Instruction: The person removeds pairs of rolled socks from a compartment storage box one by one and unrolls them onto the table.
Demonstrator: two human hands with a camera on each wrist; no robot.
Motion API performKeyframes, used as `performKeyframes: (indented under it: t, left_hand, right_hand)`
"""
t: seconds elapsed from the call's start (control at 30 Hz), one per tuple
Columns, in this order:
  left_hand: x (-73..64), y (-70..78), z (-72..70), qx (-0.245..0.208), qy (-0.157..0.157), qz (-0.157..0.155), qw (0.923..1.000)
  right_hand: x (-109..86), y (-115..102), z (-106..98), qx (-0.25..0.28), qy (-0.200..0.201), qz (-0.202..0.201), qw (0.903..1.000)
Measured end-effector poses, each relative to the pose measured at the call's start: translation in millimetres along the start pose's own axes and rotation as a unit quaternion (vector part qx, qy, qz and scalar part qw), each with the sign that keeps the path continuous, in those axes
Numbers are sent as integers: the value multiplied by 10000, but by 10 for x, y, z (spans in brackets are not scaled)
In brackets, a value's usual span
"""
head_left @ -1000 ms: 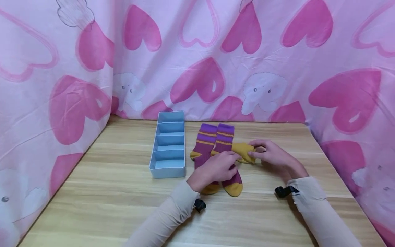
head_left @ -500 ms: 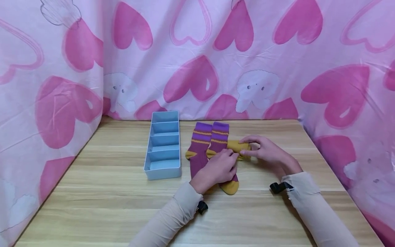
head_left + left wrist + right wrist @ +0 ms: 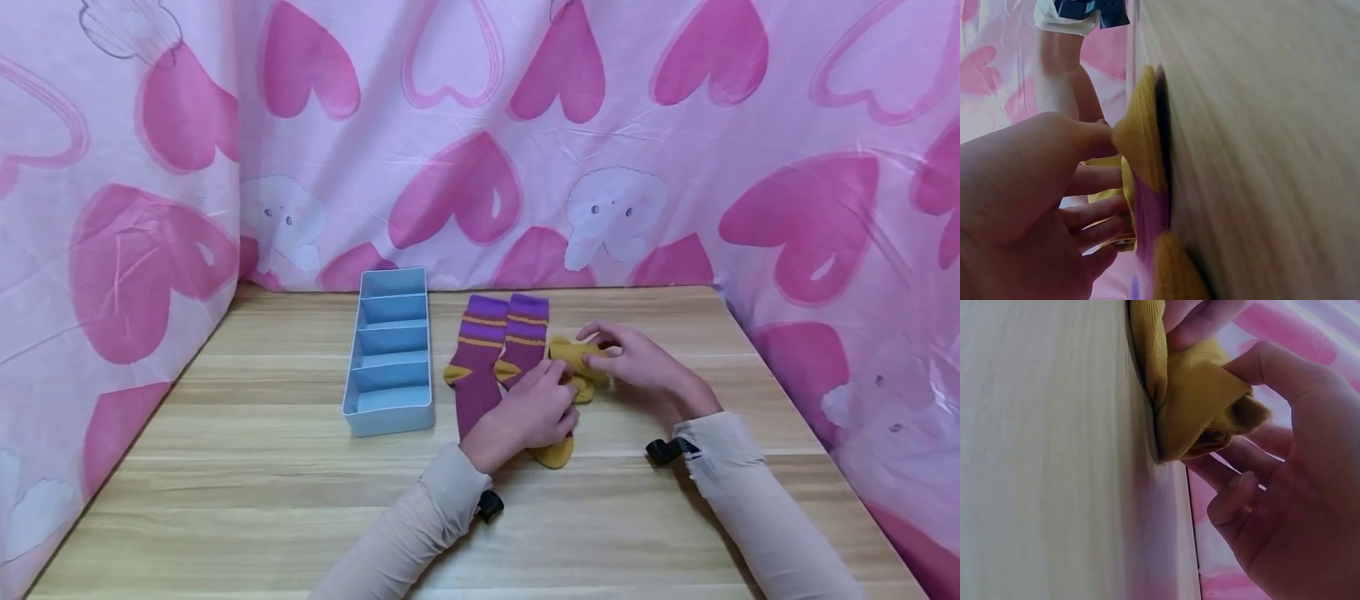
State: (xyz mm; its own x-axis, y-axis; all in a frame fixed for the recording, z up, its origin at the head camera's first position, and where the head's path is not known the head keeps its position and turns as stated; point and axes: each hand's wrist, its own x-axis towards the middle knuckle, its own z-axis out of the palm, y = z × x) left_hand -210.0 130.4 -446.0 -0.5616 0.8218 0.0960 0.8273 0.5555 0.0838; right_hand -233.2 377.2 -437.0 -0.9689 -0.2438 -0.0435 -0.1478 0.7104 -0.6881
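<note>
A mustard-yellow sock [image 3: 576, 354], folded into a loose bundle, lies right of two maroon and purple striped socks with yellow heels and toes. Of these, the left striped sock [image 3: 477, 354] is partly covered by my left arm, and the right striped sock [image 3: 527, 333] partly by my left hand [image 3: 534, 408]. That hand reaches over the striped socks, its fairly straight fingertips on the yellow bundle. My right hand [image 3: 641, 358] pinches the bundle's right end between thumb and fingers. In the right wrist view, the folded yellow fabric [image 3: 1200, 394] shows an open, rolled edge beside the thumb.
A light blue organizer box [image 3: 390, 425] with several compartments in a row stands left of the socks. The wooden table [image 3: 225, 483] backs onto a pink heart-patterned curtain [image 3: 450, 67], which also hangs along both sides. Black wrist cameras sit at both cuffs.
The yellow sock has been folded into a shorter, bunched bundle with part of it now showing below the left fingers. Both hands stay close to it; the whole view has shifted slightly.
</note>
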Motion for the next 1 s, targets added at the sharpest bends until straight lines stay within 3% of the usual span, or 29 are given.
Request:
performKeyframes:
  t: [0.17,0.3,0.47,0.8,1.0]
  left_hand:
    - [15,19,21,-359,-199,97,9991]
    - [10,34,31,-411,-334,32,9986]
    - [4,28,31,-408,-321,28,9987]
    - [6,49,-16,-167,-324,284,9989]
    - [-7,56,-24,-300,-246,323,9987]
  right_hand:
    - [-1,31,-14,-83,68,4,9999]
    - [-21,18,-17,-136,-130,-77,9998]
    - [-25,-9,-7,-319,-340,-137,9988]
    - [-39,-20,-14,-43,-108,-319,9994]
    - [0,6,16,147,-119,-518,9985]
